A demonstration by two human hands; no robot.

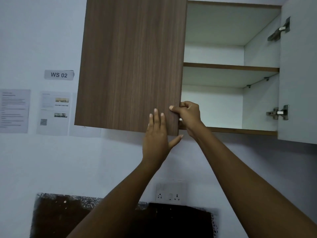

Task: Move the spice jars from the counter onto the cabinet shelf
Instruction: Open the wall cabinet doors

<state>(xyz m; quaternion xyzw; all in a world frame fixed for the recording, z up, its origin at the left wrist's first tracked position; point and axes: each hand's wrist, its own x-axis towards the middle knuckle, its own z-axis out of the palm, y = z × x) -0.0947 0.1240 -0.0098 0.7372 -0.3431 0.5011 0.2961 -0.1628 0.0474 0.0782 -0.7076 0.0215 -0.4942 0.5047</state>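
The left hand [155, 134] is lying flat against the face of the door [130, 62], near its lower right corner. Its fingers are pointing straight up and its thumb is spreading out just under the bottom edge, so it is pressing rather than gripping. The right hand [187, 115] is grasping the same door's right edge just above, with fingers curling behind the edge and the thumb pinching on the front. Both bare forearms are reaching up from the bottom of the view, the right one rising steeply from the lower right corner.

The door is covering the left half of the cabinet [228, 130]. In the uncovered right half the shelf [229, 67] is showing, its brown front edge running across the white interior at mid height. The other door [298, 83] is standing open at the right, carrying two hinges [277, 112].

Below, the dark speckled counter [65, 217] is lying along the bottom edge, with a socket [170, 191] on the wall above it. A label [59, 75] reading WS 02 and printed sheets [53, 113] are hanging at the left.
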